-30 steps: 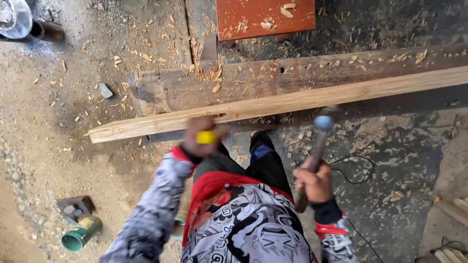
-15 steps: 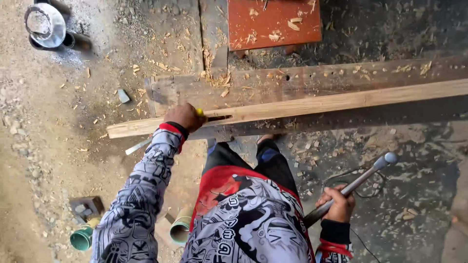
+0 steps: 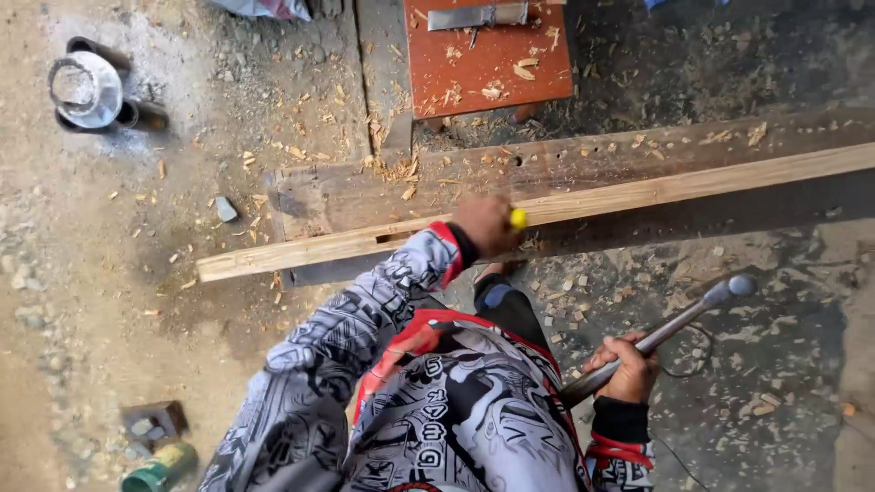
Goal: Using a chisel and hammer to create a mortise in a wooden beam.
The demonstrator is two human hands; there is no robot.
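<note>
1. From the head view, the left hand [image 3: 485, 225] is curled shut around a tool with a yellow handle [image 3: 518, 219]. Only the small yellow end peeks out. The rest is hidden in the fist, so I cannot tell what tool it is.
2. The right hand [image 3: 627, 366] has its fingers wrapped tight around a hammer [image 3: 670, 328]. The hammer has a long shiny metal shaft and a rounded grey head. It is held out to the right, well away from the wood. Its lower end is hidden behind the patterned sleeve.
3. The left hand rests on a long pale wooden plank [image 3: 565, 203]. The plank is thin, straight and smooth. Its right end is cut off at the picture's edge.
4. The plank lies on a thick dark beam [image 3: 547, 169], rough and dotted with small holes.
5. Wood chips [image 3: 396, 169] lie all over the beam and the dirt floor [image 3: 137, 273].
6. Behind the beam stands a red stool [image 3: 488, 59] with a flat metal blade [image 3: 476, 15] on top.
7. A round metal pot [image 3: 84, 88] sits far left. A green can [image 3: 159, 469] lies bottom left, partly cut off.
8. The person's body hides the floor below the plank.
</note>
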